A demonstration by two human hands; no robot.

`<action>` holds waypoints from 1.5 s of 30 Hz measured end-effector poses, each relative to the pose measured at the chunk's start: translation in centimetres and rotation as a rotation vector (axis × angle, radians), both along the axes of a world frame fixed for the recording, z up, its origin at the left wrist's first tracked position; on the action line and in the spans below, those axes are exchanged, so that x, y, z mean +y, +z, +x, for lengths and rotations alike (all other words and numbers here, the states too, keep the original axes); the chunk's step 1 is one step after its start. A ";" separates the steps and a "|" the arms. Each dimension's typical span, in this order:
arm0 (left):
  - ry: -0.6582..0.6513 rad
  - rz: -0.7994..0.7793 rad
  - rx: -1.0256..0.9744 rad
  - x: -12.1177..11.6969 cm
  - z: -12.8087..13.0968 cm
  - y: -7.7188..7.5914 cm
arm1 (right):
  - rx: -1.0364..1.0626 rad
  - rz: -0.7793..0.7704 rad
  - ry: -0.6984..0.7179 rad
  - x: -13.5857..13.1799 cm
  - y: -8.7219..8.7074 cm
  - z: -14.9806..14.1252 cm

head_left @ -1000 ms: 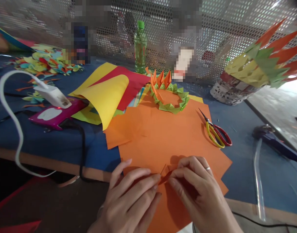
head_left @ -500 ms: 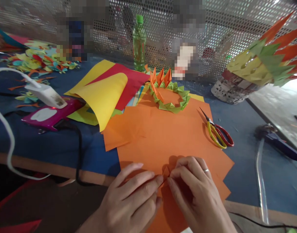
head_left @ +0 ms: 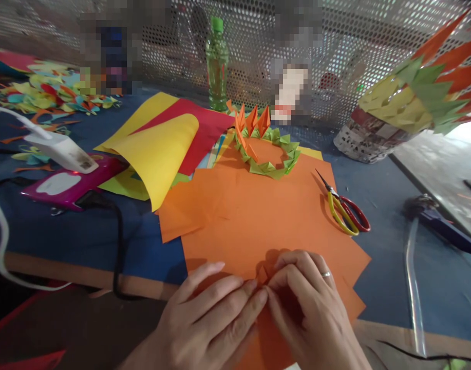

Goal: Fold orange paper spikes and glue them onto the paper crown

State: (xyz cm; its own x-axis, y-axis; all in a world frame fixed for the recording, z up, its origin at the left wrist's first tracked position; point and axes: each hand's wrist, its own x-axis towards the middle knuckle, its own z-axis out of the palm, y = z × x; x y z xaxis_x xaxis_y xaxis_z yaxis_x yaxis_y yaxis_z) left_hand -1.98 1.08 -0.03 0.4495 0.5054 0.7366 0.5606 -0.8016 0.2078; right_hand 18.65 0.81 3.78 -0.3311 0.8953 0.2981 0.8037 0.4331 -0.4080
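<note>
My left hand (head_left: 208, 318) and my right hand (head_left: 308, 303) meet at the table's near edge, fingertips pinched together on a small folded orange paper piece (head_left: 263, 273). Most of that piece is hidden by the fingers. A ring shows on my right hand. Both hands rest over a stack of orange paper sheets (head_left: 258, 210) on the blue table top (head_left: 104, 226). Farther back on the orange sheets lies a ring of folded green paper units (head_left: 276, 154) with a few orange spikes.
Red-and-yellow scissors (head_left: 345, 208) lie right of the orange sheets. Yellow and red sheets (head_left: 169, 144) curl at the left, beside a pink device (head_left: 69, 185) with white and black cables. A green bottle (head_left: 217, 61) stands by the mesh wall. A paper-spiked basket (head_left: 393, 118) sits far right.
My fingertips have closed tighter together on the small orange piece, and its raised flap has been pressed down. The view has drifted slightly right.
</note>
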 end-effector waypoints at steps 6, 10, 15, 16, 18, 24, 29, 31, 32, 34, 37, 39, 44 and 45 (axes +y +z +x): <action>0.016 -0.010 0.003 0.0 0.1 -0.1 | -0.011 0.037 0.009 0.2 -0.1 0.2; 0.036 0.008 -0.029 0.0 0.2 -0.2 | 0.001 0.028 -0.031 0.1 -0.2 0.2; 0.025 0.022 -0.023 0.0 0.2 0.3 | 0.065 -0.037 -0.101 -0.3 -0.2 0.0; 0.022 0.005 -0.010 0.0 0.2 0.5 | 0.078 -0.058 -0.121 -0.3 -0.2 -0.2; 0.019 -0.049 0.024 0.0 0.1 0.8 | 0.094 -0.086 -0.141 -0.4 -0.1 -0.3; 0.027 -0.078 0.014 -0.4 0.3 1.1 | 0.066 -0.054 -0.071 -0.2 -0.2 0.3; 0.032 -0.092 -0.003 -0.3 0.6 1.2 | 0.094 -0.045 -0.117 -0.3 -0.3 0.5; 0.025 -0.089 -0.004 -0.3 0.7 1.3 | 0.083 -0.040 -0.131 -0.4 -0.3 0.2; 0.022 -0.088 -0.004 -0.3 0.7 1.3 | 0.062 -0.025 -0.128 -0.3 -0.3 0.1; 0.018 -0.087 -0.007 -0.2 0.7 1.4 | 0.014 0.019 -0.130 -0.2 -0.3 -0.1; 0.018 -0.071 -0.019 -0.2 0.6 1.6 | -0.009 0.048 -0.151 0.1 -0.3 -0.3; 0.008 -0.068 -0.002 -0.1 0.4 1.6 | -0.005 0.032 -0.153 0.1 -0.3 -0.3; 0.002 -0.064 -0.004 -0.5 -0.4 0.8 | 0.024 0.025 -0.159 0.1 -0.1 -0.5; 0.008 -0.055 -0.016 -0.6 -0.5 0.5 | 0.029 0.023 -0.162 0.1 -0.2 -0.5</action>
